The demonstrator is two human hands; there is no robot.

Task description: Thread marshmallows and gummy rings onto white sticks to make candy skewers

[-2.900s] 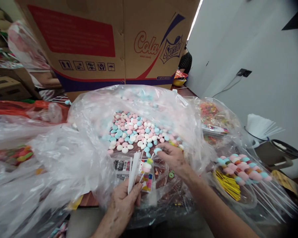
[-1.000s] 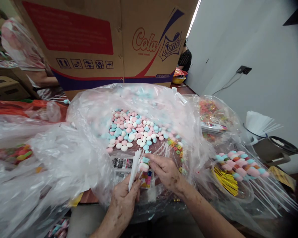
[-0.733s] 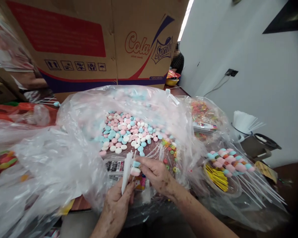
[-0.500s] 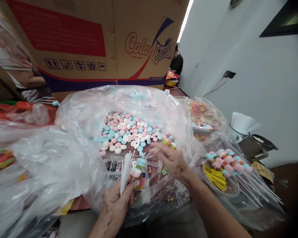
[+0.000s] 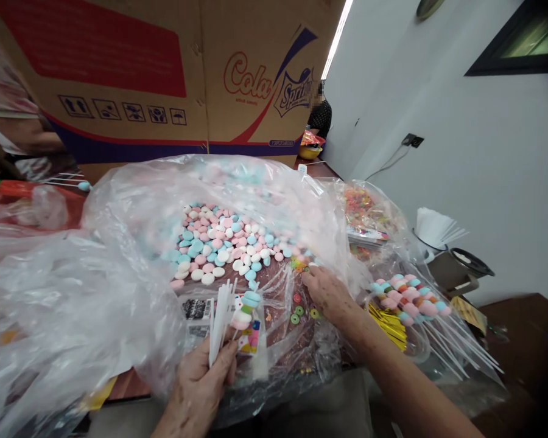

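My left hand (image 5: 205,374) is closed round a bundle of white sticks (image 5: 221,322). With them it holds a skewer of soft sweets (image 5: 245,311), with blue, green, white and pink pieces. My right hand (image 5: 324,292) is at the mouth of a clear plastic bag, its fingers curled together beside small yellow and orange ring candies (image 5: 298,264); whatever they pinch is hidden. Pink, blue and white marshmallow-like discs (image 5: 223,240) lie heaped in the bag (image 5: 132,182). Between my hands, loose green ring candies (image 5: 296,314) rest on the plastic.
A large cardboard box (image 5: 141,55) stands behind the bag. At right are finished-looking skewers (image 5: 411,295), gold twist ties (image 5: 388,328), a bag of colourful candies (image 5: 365,204) and a cup of white sticks (image 5: 438,228). Crumpled plastic (image 5: 86,298) covers the left. Other people are behind.
My right hand has moved slightly forward to the ring candies, its fingers going from stretched out to curled. My left hand keeps its sticks and skewer. The view has shifted slightly right.
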